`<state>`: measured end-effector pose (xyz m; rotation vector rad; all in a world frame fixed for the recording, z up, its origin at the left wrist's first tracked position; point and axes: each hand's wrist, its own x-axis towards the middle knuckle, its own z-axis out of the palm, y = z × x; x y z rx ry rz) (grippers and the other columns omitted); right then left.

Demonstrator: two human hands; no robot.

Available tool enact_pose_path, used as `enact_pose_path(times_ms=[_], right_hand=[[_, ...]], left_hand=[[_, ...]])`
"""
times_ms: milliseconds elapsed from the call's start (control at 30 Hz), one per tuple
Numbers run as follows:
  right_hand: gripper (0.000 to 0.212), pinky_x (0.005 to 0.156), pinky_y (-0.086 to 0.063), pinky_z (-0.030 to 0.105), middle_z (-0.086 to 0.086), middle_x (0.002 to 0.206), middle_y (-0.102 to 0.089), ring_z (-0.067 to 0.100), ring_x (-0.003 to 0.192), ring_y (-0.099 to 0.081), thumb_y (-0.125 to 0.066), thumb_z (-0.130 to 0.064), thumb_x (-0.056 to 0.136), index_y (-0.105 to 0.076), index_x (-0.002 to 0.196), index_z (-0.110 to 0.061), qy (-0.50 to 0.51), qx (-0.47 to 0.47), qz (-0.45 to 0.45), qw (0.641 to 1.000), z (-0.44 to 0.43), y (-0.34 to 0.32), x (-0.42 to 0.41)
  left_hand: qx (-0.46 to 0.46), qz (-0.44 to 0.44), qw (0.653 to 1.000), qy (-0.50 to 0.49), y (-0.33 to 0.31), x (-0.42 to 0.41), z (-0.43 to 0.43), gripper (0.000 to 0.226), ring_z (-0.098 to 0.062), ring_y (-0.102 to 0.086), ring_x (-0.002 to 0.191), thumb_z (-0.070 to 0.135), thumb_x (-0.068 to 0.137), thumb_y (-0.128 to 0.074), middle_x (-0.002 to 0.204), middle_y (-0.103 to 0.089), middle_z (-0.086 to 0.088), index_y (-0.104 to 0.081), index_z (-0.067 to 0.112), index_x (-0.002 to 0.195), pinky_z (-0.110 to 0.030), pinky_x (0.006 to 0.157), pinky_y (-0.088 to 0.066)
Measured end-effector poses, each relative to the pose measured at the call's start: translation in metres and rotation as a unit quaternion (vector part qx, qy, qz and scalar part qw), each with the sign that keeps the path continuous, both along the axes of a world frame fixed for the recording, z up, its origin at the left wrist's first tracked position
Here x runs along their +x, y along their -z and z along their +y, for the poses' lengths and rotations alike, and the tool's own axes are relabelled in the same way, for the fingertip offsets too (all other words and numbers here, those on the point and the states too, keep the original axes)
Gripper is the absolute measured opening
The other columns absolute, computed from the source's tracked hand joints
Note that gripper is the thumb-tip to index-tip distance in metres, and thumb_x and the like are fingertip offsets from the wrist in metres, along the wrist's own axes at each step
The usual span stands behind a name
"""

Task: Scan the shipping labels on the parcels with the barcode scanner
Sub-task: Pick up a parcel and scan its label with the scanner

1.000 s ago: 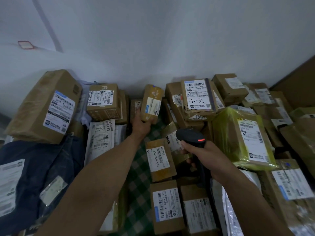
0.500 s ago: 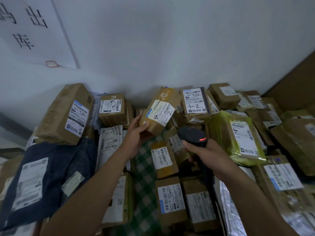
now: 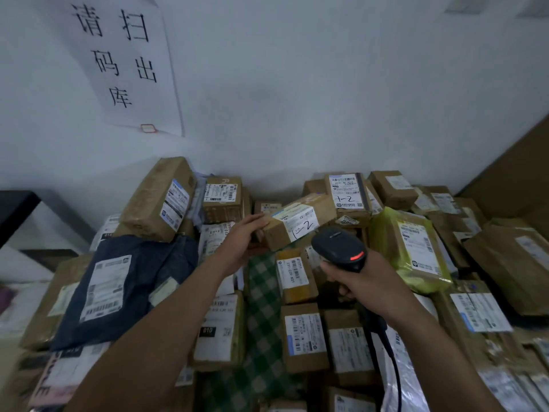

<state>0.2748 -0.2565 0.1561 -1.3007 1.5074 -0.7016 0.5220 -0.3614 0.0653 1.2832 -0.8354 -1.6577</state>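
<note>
The left grip (image 3: 242,242) holds a small brown parcel (image 3: 277,236) by its left end, raised above the pile near the wall. Its shipping label (image 3: 301,223), hand-marked "1-2", faces up toward the camera. The right grip (image 3: 367,282) is closed around the handle of the black barcode scanner (image 3: 338,248). The scanner head sits just below and right of the label, with a red light showing. Other labelled parcels lie around a green checked cloth (image 3: 264,298).

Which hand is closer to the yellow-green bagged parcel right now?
Right. The right hand, gripping the scanner, sits just left of the yellow-green parcel; the left hand holds the small box marked 1-2, farther left.
</note>
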Motion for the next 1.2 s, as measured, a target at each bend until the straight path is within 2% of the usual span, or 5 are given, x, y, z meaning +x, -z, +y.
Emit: enact_pose_path(times_ms=[200, 667, 900, 1033, 1200], right_hand=[[0.02, 0.066, -0.055, 0.027, -0.005, 0.072, -0.073, 0.009, 0.061, -0.064, -0.078, -0.035, 0.09, -0.07, 0.108, -0.031, -0.002, 0.013, 0.001, 1.0, 0.01, -0.002, 0.001], [0.018, 0.058, -0.051, 0.021, -0.003, 0.075, -0.075, 0.01, 0.061, -0.064, -0.078, -0.036, 0.089, -0.072, 0.103, -0.027, 0.015, 0.023, -0.001, 1.0, 0.011, 0.0, -0.002], [0.014, 0.052, -0.049, 0.017, 0.003, 0.077, -0.076, 0.009, 0.057, -0.061, -0.08, -0.029, 0.089, -0.073, 0.101, -0.025, 0.095, 0.025, -0.038, 0.994, 0.013, 0.005, -0.02], [0.014, 0.059, -0.049, 0.025, 0.001, 0.077, -0.076, 0.01, 0.059, -0.061, -0.079, -0.032, 0.089, -0.074, 0.102, -0.027, 0.091, 0.04, -0.03, 0.995, 0.015, 0.014, -0.02], [0.012, 0.063, -0.049, 0.03, 0.005, 0.08, -0.076, 0.013, 0.062, -0.062, -0.078, -0.031, 0.091, -0.075, 0.098, -0.022, 0.095, 0.039, -0.019, 0.995, 0.016, 0.019, -0.022]], left_hand=[[0.0, -0.028, 1.0, -0.015, 0.005, 0.01, 0.012, 0.037, -0.029, -0.066, 0.116, 0.032, 0.098, -0.066, 0.133, -0.066, -0.009, -0.065, 0.021, 0.134, -0.034, 0.073, -0.06], [0.003, -0.021, 0.999, -0.026, -0.002, 0.009, 0.028, 0.028, -0.029, -0.067, 0.113, 0.028, 0.101, -0.063, 0.131, -0.063, -0.006, -0.061, 0.028, 0.128, -0.033, 0.074, -0.061], [-0.008, -0.064, 0.998, 0.014, 0.021, -0.032, 0.096, 0.068, -0.018, -0.066, 0.115, 0.021, 0.093, -0.075, 0.133, -0.059, 0.009, -0.036, 0.043, 0.144, -0.042, 0.09, -0.062], [0.013, -0.025, 0.999, 0.026, 0.04, -0.069, 0.117, 0.065, -0.013, -0.066, 0.113, 0.019, 0.097, -0.072, 0.124, -0.061, 0.014, -0.034, 0.047, 0.141, -0.034, 0.088, -0.062], [0.012, -0.073, 0.996, 0.043, 0.045, -0.111, 0.114, 0.087, -0.017, -0.061, 0.125, 0.065, 0.079, -0.07, 0.145, -0.056, 0.008, -0.026, 0.052, 0.153, -0.047, 0.102, -0.056]])
